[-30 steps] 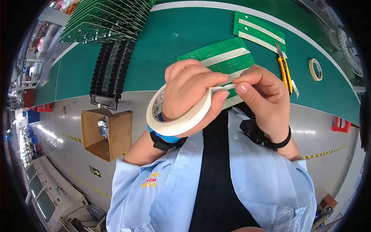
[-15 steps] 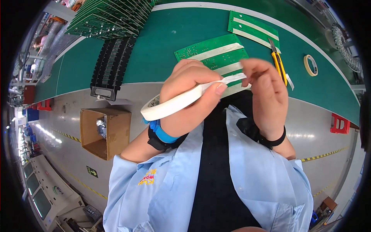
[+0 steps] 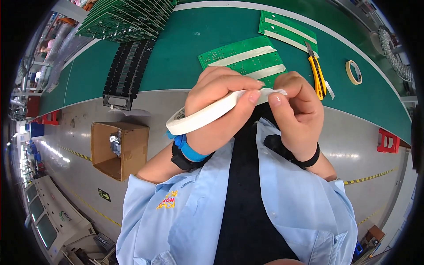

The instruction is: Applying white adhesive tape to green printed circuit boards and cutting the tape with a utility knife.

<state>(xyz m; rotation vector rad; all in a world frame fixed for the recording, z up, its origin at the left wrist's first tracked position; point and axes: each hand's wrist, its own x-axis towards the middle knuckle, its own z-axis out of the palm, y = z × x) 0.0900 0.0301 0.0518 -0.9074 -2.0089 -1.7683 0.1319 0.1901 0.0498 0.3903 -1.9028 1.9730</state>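
Observation:
My left hand (image 3: pixel 216 110) is closed round a roll of white masking tape (image 3: pixel 198 118), its thumb and forefinger pressing near the loose end. Thumb and forefinger of my right hand (image 3: pixel 298 115) pinch the ragged tip of that tape, so a short piece spans the two hands. Just beyond them on the green bench lies a green circuit board (image 3: pixel 240 52) with pale tape strips across it; my hands hide its near edge. To the right of it rests a yellow utility knife (image 3: pixel 316 75), blade out, beside a small white strip (image 3: pixel 329 90).
Farther back lies another taped circuit board (image 3: pixel 289 33). A second tape roll (image 3: pixel 353 72) sits at the right. At the left, several upright boards (image 3: pixel 128 22) stand in a black rack (image 3: pixel 126 73). Below the bench, an open cardboard box (image 3: pixel 134 150) stands on the floor.
My right hand has come down and left, and its fingers have closed on the tape's end. My left hand, still round the roll, has shifted slightly right.

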